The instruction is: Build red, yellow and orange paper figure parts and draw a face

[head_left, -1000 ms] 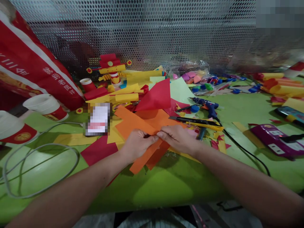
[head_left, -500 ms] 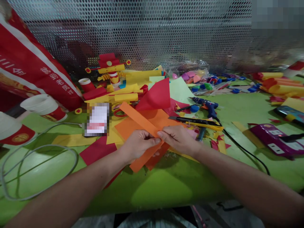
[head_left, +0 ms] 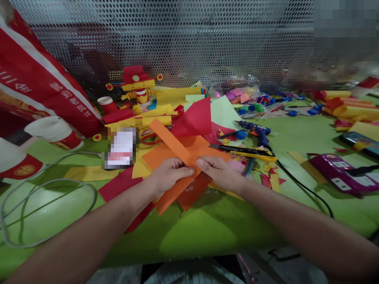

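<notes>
Paper strip (head_left: 169, 138), orange, is pinched by the closed fingers of the left hand (head_left: 169, 173) and the right hand (head_left: 220, 170), above an orange sheet (head_left: 203, 146) on the green table (head_left: 201, 232); a utility knife (head_left: 241, 149) is laid just beyond the right hand.

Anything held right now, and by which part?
An orange paper strip, pinched by the left hand and right hand where it appears to fold; its upper end is free.

The left hand (head_left: 172, 173) and right hand (head_left: 218, 170) hide part of the orange paper strip (head_left: 170, 138). Pixelation masks the phone (head_left: 121, 148) at left. The left edge crops the red bag (head_left: 35, 75) and nearest cup (head_left: 19, 163); what lies behind the far perforated panel (head_left: 177, 39) is blurred.
</notes>
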